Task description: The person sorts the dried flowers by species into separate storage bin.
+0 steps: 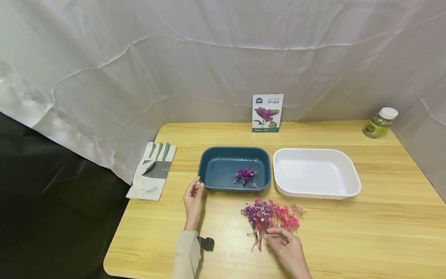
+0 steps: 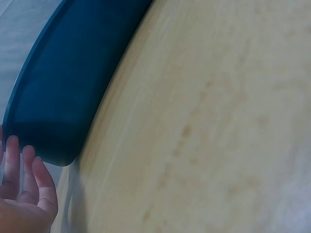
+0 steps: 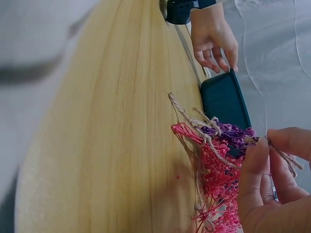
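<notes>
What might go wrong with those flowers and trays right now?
The right hand pinches thin stems or twine, I can't tell which; a tug might snap them.

On the table, purple flowers touch pink flowers, so lifting one bunch may drag the other.

The left hand is on the rim of the dark tray; a nudge might shift it.

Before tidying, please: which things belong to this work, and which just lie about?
Likely used: purple and pink dried flowers; dark teal rectangular tray.
Probably idle: white rectangular tray (role unclear); white-grey glove; white plant-picture packet; clear white-lidded jar.
</notes>
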Demonstrator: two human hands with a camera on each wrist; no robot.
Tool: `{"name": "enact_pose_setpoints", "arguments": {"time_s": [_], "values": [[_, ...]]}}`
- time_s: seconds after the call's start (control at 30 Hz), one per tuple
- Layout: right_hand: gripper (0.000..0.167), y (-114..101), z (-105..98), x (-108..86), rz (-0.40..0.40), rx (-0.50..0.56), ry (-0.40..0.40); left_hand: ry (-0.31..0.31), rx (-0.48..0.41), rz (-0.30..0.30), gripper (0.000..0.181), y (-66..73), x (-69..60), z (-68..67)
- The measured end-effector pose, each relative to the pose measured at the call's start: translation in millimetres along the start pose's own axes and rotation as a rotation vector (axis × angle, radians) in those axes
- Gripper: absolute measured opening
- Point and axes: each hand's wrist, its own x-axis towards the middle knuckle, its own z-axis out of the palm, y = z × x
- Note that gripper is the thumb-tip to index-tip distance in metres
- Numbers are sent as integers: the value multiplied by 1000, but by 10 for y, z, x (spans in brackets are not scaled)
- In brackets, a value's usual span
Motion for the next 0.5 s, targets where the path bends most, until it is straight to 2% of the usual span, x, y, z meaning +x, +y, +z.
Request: {"name": "enact_pose_setpoints", "arguments": {"time_s": [0.23, 0.5], "values": [[27, -10, 4, -7, 26, 45, 1, 6, 6, -2, 37, -2, -2, -1], [27, -16, 11, -34, -33, 28, 5, 2, 11, -1, 37, -17, 6, -4]]}}
